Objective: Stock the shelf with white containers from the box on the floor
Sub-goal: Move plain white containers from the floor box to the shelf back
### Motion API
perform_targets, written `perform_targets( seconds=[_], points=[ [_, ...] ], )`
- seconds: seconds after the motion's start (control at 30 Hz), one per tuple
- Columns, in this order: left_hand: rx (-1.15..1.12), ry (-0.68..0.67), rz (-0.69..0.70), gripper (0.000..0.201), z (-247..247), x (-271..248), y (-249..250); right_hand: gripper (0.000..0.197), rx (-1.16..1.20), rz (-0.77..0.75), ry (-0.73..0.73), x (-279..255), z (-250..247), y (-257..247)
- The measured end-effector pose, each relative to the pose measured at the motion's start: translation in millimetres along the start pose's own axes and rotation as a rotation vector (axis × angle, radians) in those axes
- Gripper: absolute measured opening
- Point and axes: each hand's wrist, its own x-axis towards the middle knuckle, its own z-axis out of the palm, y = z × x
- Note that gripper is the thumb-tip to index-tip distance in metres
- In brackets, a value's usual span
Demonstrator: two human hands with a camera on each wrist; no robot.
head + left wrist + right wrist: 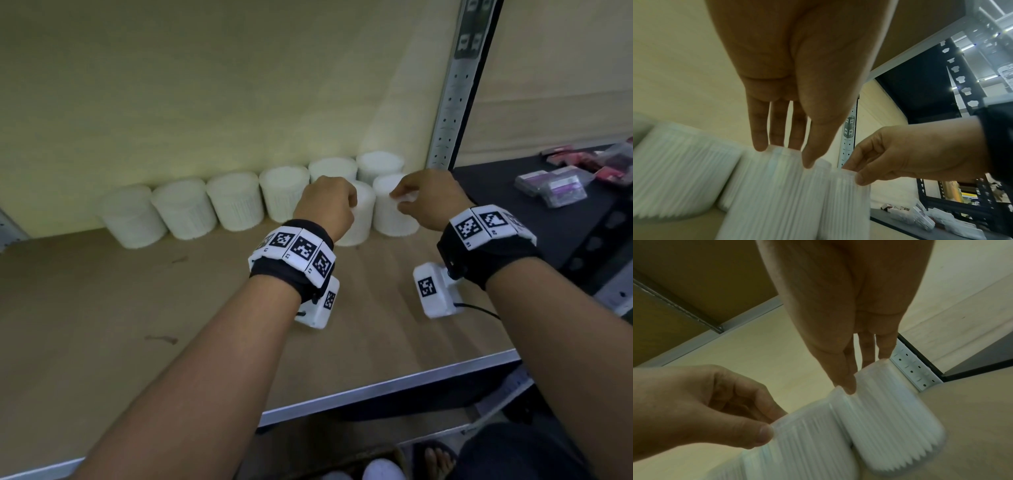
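Several ribbed white containers (236, 202) stand in a row along the back of the wooden shelf (137, 308). Two more stand in front of the row's right end. My left hand (344, 204) grips the left front container (359, 222) by its top, fingertips on the rim (785, 152). My right hand (399, 200) pinches the top of the right front container (394, 216), which stands near the shelf's right post (865, 374). Both containers (777, 186) (890, 410) rest upright on the board, almost touching. Below the shelf, a white container top (380, 471) peeks out at the frame's bottom edge.
A perforated metal upright (452, 113) bounds the shelf on the right. Beyond it a black shelf (513, 205) holds plastic-wrapped packets (555, 185). The board's metal front edge (376, 387) runs below my forearms. Bare board lies in front of the row at left. A sandalled foot (435, 459) shows below.
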Motion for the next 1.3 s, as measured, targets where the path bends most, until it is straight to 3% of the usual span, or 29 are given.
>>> perform_targets(
  seconds=[0.43, 0.57, 0.7, 1.0, 1.3],
  points=[
    [0.026, -0.063, 0.019, 0.035, -6, -8, 4, 0.034, -0.121, -0.001, -0.048, -8, -4, -7],
    [-0.065, -0.149, -0.02, 0.04, -17, -15, 4, 0.051, -0.188, 0.003, -0.099, -21, -8, -15],
    [-0.149, -0.159, -0.021, 0.049, -32, -32, 9, 0.052, -0.111, -0.022, -0.054, -45, -13, -26],
    [-0.179, -0.124, -0.03, 0.052, -61, -114, 17, 0.043, -0.019, -0.035, -0.054, -122, -14, -46],
    [-0.228, -0.179, -0.03, 0.045, -41, -216, 23, 0.04, -0.035, -0.064, -0.111, -218, 10, -57]
  ],
)
